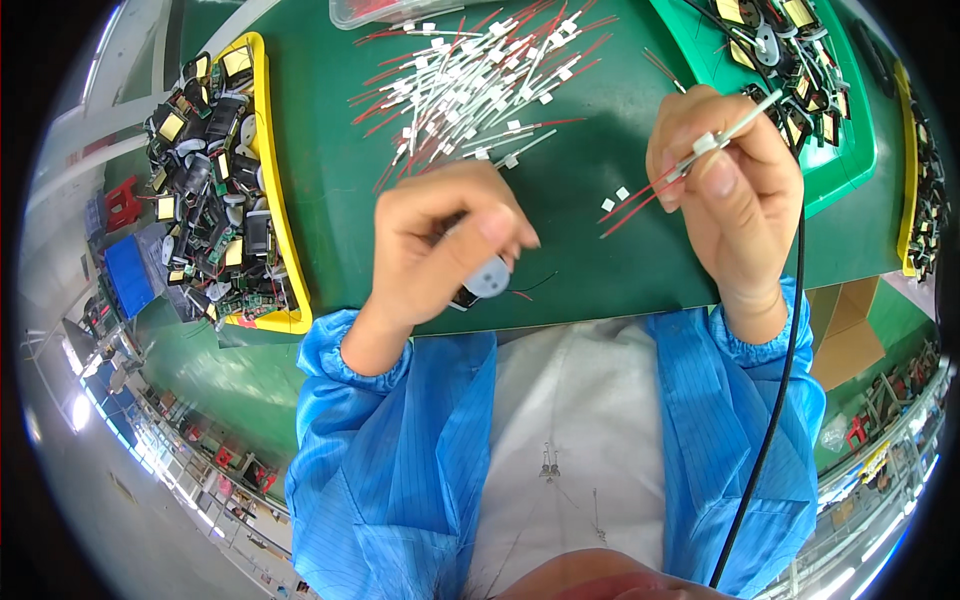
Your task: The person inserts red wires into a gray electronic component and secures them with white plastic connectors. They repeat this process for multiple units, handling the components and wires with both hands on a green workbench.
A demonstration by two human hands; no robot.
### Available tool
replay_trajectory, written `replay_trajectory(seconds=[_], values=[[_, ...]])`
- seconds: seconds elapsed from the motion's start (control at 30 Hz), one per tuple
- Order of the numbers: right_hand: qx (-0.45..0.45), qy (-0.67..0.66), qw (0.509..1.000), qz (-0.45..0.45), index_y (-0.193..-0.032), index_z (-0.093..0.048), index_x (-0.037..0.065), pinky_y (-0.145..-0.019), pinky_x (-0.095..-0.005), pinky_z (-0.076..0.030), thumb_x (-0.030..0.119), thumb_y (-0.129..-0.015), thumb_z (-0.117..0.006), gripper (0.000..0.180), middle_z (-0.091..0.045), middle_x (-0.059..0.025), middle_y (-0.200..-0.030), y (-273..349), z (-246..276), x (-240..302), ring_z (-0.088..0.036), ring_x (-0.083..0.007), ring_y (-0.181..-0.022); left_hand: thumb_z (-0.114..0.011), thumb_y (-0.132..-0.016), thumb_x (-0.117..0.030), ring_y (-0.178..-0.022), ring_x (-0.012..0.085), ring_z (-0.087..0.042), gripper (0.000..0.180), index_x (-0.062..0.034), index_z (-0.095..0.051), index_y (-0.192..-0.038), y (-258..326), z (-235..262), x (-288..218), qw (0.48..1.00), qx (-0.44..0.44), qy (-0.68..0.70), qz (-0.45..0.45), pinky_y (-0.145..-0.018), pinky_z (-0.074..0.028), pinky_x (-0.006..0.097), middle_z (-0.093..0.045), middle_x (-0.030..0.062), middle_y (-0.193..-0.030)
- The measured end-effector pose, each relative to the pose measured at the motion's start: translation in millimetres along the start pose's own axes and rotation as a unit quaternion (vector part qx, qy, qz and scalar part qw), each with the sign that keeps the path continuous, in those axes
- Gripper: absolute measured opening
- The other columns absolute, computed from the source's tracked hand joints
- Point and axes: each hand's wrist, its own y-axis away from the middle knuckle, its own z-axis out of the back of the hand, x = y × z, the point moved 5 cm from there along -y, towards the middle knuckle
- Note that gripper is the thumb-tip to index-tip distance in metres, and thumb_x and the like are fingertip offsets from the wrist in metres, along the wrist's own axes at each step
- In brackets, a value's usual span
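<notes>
The left hand [425, 245] is over the green table [600, 285], close to its near edge. Its fingers are curled in, with the thumb bent, around a grey round part [489, 279] that pokes out below them. The right hand [738, 190] is up over the right side of the table. Its thumb and fingers are pinched tight on a white stick [752, 116], and two red wires [640, 209] point down to the left. Two small white squares [614, 198] lie between the hands. A messy pile of white sticks [470, 90] lies farther back. A yellow bin [284, 230] full of parts is on the left, and a green tray [848, 168] holds more on the right.
</notes>
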Motion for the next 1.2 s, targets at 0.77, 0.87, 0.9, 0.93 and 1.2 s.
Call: replay_trajectory(seconds=[0.77, 0.87, 0.9, 0.93, 1.2], values=[[0.095, 0.198, 0.953, 0.207, -0.093, -0.052, -0.002, -0.053, -0.0268, -0.037, 0.020, -0.086, -0.056, 0.023, -0.051, -0.0111, -0.077, 8.7, -6.5, 23.6, -0.047, -0.0172, -0.062, -0.069, -0.076, -0.017, -0.084, 0.0265, -0.058, 0.040, 0.0020, -0.046, -0.102, -2.8, -15.8, -4.5, 0.985, 0.025, -0.097, -0.140, -0.071, -0.048, 0.034, -0.051, 0.0182, -0.098], [0.105, 0.184, 0.955, 0.205, -0.091, -0.052, -0.001, -0.053, -0.0275, -0.038, 0.020, -0.085, -0.058, 0.022, -0.051, -0.0110, -0.077, 10.1, -8.3, 25.3, -0.047, -0.0175, -0.062, -0.069, -0.076, -0.018, -0.084, 0.0267, -0.058, 0.039, 0.0019, -0.046, -0.101, -3.3, -16.7, -6.2, 0.983, 0.042, -0.104, -0.145, -0.071, -0.048, 0.034, -0.050, 0.0179, -0.097], [0.108, 0.179, 0.958, 0.199, -0.091, -0.052, 0.000, -0.053, -0.0276, -0.038, 0.020, -0.085, -0.058, 0.022, -0.051, -0.0109, -0.078, 10.3, -8.7, 24.7, -0.047, -0.0176, -0.062, -0.069, -0.076, -0.018, -0.084, 0.0267, -0.058, 0.039, 0.0018, -0.046, -0.101, -2.8, -17.1, -6.6, 0.984, 0.039, -0.095, -0.144, -0.071, -0.048, 0.034, -0.050, 0.0178, -0.097], [0.110, 0.177, 0.958, 0.195, -0.090, -0.053, 0.000, -0.052, -0.0276, -0.038, 0.020, -0.085, -0.059, 0.022, -0.051, -0.0108, -0.078, 10.3, -9.0, 24.2, -0.047, -0.0175, -0.062, -0.069, -0.076, -0.017, -0.084, 0.0267, -0.058, 0.039, 0.0017, -0.046, -0.101, -2.4, -17.1, -6.7, 0.985, 0.037, -0.086, -0.142, -0.071, -0.048, 0.034, -0.050, 0.0177, -0.096], [0.142, 0.149, 0.960, 0.191, -0.089, -0.054, 0.000, -0.051, -0.0274, -0.037, 0.020, -0.082, -0.062, 0.022, -0.052, -0.0110, -0.077, 9.1, -9.2, 24.1, -0.048, -0.0172, -0.063, -0.069, -0.075, -0.018, -0.083, 0.0259, -0.057, 0.037, 0.0008, -0.047, -0.099, -3.2, -19.0, -6.3, 0.983, 0.061, -0.088, -0.147, -0.070, -0.048, 0.034, -0.050, 0.0175, -0.095]])
